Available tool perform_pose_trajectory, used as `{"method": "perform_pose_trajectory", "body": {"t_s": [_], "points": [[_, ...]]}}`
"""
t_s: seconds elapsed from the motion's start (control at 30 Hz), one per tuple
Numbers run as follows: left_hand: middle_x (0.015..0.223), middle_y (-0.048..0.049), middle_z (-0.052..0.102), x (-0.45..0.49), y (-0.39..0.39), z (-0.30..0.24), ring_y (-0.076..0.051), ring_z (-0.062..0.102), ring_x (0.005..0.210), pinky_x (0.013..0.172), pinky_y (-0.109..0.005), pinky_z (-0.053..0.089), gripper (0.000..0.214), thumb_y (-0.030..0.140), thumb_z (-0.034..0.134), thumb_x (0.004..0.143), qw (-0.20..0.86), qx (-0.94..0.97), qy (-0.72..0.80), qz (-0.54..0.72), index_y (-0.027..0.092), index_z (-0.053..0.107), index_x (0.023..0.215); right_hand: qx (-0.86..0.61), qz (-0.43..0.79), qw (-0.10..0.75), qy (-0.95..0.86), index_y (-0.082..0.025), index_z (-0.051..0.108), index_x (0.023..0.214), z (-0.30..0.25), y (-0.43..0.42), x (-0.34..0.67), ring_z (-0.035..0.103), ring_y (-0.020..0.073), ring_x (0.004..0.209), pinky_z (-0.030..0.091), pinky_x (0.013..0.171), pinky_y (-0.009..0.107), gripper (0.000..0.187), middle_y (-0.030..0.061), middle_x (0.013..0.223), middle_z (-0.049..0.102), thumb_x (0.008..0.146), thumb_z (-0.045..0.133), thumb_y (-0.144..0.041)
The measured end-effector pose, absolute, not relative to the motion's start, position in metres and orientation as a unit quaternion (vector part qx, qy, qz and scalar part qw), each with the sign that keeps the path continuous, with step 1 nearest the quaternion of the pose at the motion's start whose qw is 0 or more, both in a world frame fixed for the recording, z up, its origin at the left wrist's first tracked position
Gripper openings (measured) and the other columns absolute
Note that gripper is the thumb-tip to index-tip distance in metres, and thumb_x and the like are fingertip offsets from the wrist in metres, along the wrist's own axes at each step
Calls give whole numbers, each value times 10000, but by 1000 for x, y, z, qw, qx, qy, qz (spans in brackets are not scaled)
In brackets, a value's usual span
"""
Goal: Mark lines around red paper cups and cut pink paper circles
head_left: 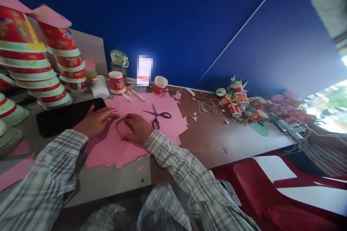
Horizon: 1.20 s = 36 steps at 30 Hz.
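Note:
A sheet of pink paper (165, 119) lies on the table in front of me. A thin grey ring (118, 125) rests flat on it. My left hand (95, 120) lies on the paper at the ring's left, fingers stretched toward it. My right hand (137, 128) presses on the ring's right side with its fingers curled; whether it holds anything small is hidden. Black scissors (158, 115) lie shut on the paper just right of my right hand.
Tall stacks of red paper cups (40, 57) stand at the left. A black pad (63, 115) lies beside my left hand. Single cups (117, 81), pens (137, 95), a jar (119, 61), white cables (208, 107) and decorated cups (238, 101) fill the back. Red plastic chair (271, 195) at right.

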<state>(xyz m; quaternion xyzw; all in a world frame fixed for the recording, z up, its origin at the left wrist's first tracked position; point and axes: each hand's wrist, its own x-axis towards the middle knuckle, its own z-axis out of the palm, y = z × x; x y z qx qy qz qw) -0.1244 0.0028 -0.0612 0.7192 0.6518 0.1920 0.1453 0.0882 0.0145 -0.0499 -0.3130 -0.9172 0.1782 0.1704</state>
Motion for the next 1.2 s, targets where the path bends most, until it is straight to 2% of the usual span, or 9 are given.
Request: {"method": "perform_pose_trajectory", "body": {"t_s": [0.53, 0.73, 1.0, 1.2], "points": [[1112, -16, 616, -125, 3, -67, -153, 458, 1111, 1003, -459, 17, 443, 284, 329, 681, 116, 717, 658, 199, 262, 498, 1091, -310, 158, 195, -917, -155, 527, 1210, -56, 15, 89, 531, 241, 1208, 412, 1068, 332, 686, 110, 1291, 551, 635, 736, -466], [1128, -23, 606, -125, 4, -65, -165, 451, 1115, 994, -485, 14, 449, 278, 326, 686, 120, 717, 661, 185, 260, 481, 1107, -310, 172, 200, -913, -152, 525, 1214, -55, 15, 89, 541, 245, 1194, 414, 1068, 337, 679, 114, 1285, 555, 641, 739, -446], [1135, -14, 602, -124, 4, -66, -159, 459, 1105, 999, -463, -3, 433, 327, 367, 682, 113, 712, 667, 191, 268, 500, 1090, -309, 174, 215, -910, -138, 533, 1205, -60, 15, 89, 544, 253, 1199, 419, 1065, 347, 685, 134, 1291, 552, 630, 750, -442], [1155, 7, 587, -122, 1, -60, -149, 454, 1101, 1008, -431, 27, 407, 409, 309, 716, 96, 729, 641, 218, 295, 571, 1006, -307, 173, 222, -909, -119, 541, 1191, -62, 16, 87, 538, 257, 1206, 424, 1065, 357, 681, 142, 1275, 561, 623, 755, -429]]}}
